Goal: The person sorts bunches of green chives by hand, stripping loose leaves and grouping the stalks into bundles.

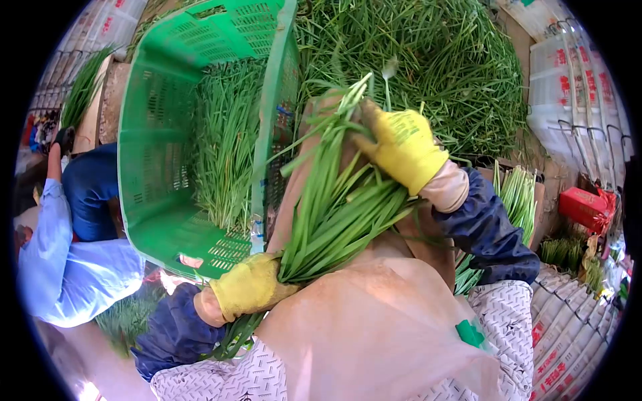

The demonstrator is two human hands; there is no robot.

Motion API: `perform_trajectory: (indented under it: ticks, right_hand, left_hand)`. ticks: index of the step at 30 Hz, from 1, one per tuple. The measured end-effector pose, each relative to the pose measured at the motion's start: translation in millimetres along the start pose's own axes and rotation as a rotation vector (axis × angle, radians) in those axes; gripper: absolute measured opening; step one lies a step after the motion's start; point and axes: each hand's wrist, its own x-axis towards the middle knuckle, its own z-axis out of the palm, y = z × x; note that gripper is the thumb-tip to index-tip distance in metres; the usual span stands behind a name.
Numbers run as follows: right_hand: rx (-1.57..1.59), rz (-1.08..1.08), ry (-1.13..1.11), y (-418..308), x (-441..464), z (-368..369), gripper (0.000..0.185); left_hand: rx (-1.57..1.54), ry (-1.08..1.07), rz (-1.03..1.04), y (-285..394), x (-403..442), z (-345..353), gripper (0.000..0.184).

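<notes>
Heaped green leaves (428, 67) spread across the ground in front of us. Our left hand (251, 286) clenches its fingers around the leafy end of a bunch (328, 220) slanting beyond the upper edge of the plastic sheet (374, 321), probably to keep it steady. Our right hand (404, 147) meets the pale stalk ends; we cannot tell whether those fingers pinch them. Just left of the bunch, the green crate (148, 134) holds more leaves (227, 147) along its right wall, seemingly laid lengthwise to stay aligned.

Green crate (154, 127) blocks left hand (249, 286) ahead — open on top, depth unclear
</notes>
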Motion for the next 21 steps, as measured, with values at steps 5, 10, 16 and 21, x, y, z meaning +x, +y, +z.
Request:
perform_trajectory:
  ticks: [5,10,16,21]
  right_hand:
    - [0.068,0.131,0.197,104,22,16,0.025]
    - [-0.267,0.799,0.019,216,65,-37,0.040]
    - [-0.011,0.091,0.032,55,55,-38,0.093]
    - [-0.252,-0.081,-0.297,-5,67,-17,0.045]
  left_hand:
    - [0.169,0.031,-0.009,-10,0,9,0.051]
    - [0.084,0.047,0.178,-15,-3,9,0.054]
    - [0.331,0.112,0.292,-25,4,18,0.054]
    - [0.482,0.250,0.331,-19,-2,18,0.056]
